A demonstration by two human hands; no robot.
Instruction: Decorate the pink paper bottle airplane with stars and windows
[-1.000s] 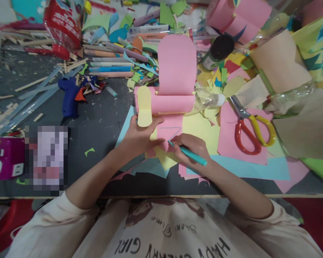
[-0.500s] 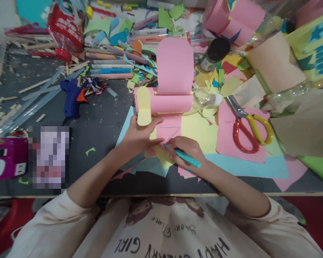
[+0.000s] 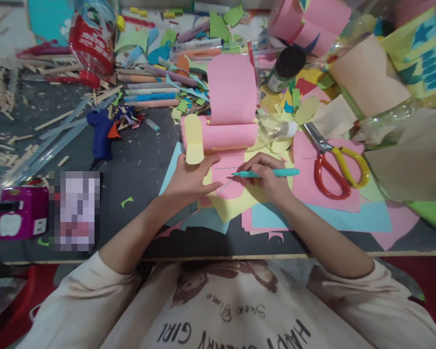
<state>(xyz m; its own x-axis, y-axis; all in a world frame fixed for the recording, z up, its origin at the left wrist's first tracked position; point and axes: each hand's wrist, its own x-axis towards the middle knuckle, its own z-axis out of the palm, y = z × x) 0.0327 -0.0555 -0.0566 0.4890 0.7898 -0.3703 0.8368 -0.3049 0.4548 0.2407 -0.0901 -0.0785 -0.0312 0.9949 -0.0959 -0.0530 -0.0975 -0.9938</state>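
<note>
A teal marker pen (image 3: 281,172) lies in the closed fingers of my right hand (image 3: 271,177), its tip over a pink paper piece (image 3: 229,186) that bears thin drawn lines. My left hand (image 3: 187,179) rests at that piece's left side, thumb and fingers spread, its fingertips by the lower end of a yellow paper strip (image 3: 194,140). Just beyond stands a pink paper-wrapped roll (image 3: 225,135) with a rounded pink flap (image 3: 232,89) rising behind it. A clear bottle neck with a white cap (image 3: 291,128) sticks out on its right. Yellow and blue paper sheets (image 3: 267,218) lie underneath.
Scissors (image 3: 334,165) with red and yellow handles lie at right on pink paper. A blue glue gun (image 3: 101,133), a blurred-out flat object (image 3: 76,211) and a purple box (image 3: 22,213) are at left. Markers (image 3: 152,97), a red-labelled bottle (image 3: 92,46) and a dark-capped jar (image 3: 286,68) stand behind among paper scraps.
My right hand has moved up and to the right, and the marker has swung from slanting to nearly level. My left hand stays in place. The view has shifted slightly.
</note>
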